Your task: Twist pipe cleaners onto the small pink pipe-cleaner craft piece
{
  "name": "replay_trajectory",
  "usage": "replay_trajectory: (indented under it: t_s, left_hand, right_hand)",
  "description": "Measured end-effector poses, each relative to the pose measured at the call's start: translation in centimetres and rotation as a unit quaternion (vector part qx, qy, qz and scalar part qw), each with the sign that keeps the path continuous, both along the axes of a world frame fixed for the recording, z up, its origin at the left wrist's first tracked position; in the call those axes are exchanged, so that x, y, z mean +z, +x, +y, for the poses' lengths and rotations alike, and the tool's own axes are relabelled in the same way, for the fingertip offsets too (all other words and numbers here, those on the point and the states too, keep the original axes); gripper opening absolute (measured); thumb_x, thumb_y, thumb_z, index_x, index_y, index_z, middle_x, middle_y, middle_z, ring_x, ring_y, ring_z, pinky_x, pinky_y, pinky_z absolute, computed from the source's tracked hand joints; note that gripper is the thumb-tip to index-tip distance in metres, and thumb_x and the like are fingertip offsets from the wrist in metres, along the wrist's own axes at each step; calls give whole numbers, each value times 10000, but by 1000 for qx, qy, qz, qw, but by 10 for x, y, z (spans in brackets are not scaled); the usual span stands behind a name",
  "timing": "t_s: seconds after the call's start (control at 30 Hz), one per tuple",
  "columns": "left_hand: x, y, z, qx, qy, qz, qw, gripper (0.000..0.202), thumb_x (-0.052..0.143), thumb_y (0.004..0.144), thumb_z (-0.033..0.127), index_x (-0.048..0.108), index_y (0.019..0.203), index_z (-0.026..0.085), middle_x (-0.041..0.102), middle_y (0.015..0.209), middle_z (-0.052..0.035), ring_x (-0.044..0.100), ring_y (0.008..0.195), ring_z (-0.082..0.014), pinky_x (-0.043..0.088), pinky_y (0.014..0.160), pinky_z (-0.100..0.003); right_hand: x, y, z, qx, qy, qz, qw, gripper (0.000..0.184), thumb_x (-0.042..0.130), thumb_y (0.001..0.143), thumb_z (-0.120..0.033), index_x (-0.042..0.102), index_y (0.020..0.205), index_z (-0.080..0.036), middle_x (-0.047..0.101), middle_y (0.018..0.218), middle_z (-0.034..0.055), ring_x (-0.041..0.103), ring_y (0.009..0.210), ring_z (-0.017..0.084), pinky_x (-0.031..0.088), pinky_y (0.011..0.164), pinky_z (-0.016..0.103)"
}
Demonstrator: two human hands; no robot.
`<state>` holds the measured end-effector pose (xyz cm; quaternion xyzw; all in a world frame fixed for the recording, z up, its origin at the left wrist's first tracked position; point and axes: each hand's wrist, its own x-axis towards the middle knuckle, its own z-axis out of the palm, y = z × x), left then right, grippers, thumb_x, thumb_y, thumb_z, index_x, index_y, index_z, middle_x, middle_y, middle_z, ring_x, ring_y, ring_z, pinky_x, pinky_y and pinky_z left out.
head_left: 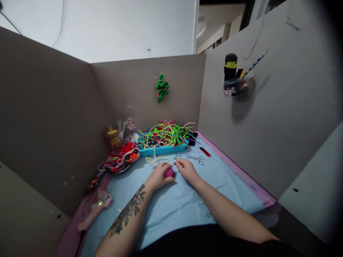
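Head — left hand [160, 175] holding one magenta lump [169, 173]; right hand [187, 170] narrow—contents unclear; one blue tray [166, 150]

Light blue cloth [227, 196] with mauve border [241, 176] at right; on it, a magenta rounded object [169, 173]. Far: bright blue tray [163, 150] of strands [173, 134] in green, yellow, red, pink and purple; green ornament [162, 86] flecked with red against a grey-brown panel [128, 85]. Left: pale pink tool [92, 216], green light [100, 203]. Right: dark red strip [205, 152]; yellow-banded black cylinder [230, 73]. Near: dark leaf-patterned tattoo [131, 208] on left forearm [127, 235]; black clothing [209, 242].
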<state>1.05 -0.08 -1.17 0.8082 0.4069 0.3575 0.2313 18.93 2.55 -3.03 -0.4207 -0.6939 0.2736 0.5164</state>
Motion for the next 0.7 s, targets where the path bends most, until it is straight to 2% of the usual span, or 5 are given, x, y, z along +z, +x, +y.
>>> replay_trajectory:
  t_s: [0.17,0.3,0.47,0.6,0.7]
  left_hand:
    - [8,-9,3,115,-67,-197,971,445,647,712,419,590,1092,196,599,1083,-85,553,980,-229,413,877,-339]
    - [12,-9,2,113,-94,-306,941,490,610,735,467,549,1123,174,596,1059,-83,560,938,-206,430,824,-292]
    - [10,4,-2,133,-73,-330,932,506,640,696,493,531,1075,177,590,1018,-75,556,914,-204,430,819,-290]
    - [5,8,-1,136,-78,-329,931,469,618,719,472,503,1061,174,574,1007,-73,551,906,-200,429,822,-297]
    - [8,1,0,92,-88,-288,949,499,644,701,418,499,1112,176,569,1064,-83,548,963,-219,420,866,-326]
  right_hand:
    - [6,-2,-6,-15,-8,40,999,161,511,802,-294,627,820,-184,600,798,41,535,748,178,412,689,299]
    - [7,-10,-13,92,-42,73,992,223,598,755,-343,627,891,-169,567,794,31,509,694,152,402,646,279]
    - [7,-25,-22,228,-111,134,958,409,701,670,-429,587,962,-168,575,825,18,474,644,118,381,594,241]
    - [10,-28,-27,180,-99,118,972,282,689,684,-414,575,724,-159,519,656,-19,420,585,104,332,556,231]
    - [12,-25,-28,153,-107,102,977,324,657,704,-426,502,588,-167,440,547,-45,370,537,93,292,525,229]
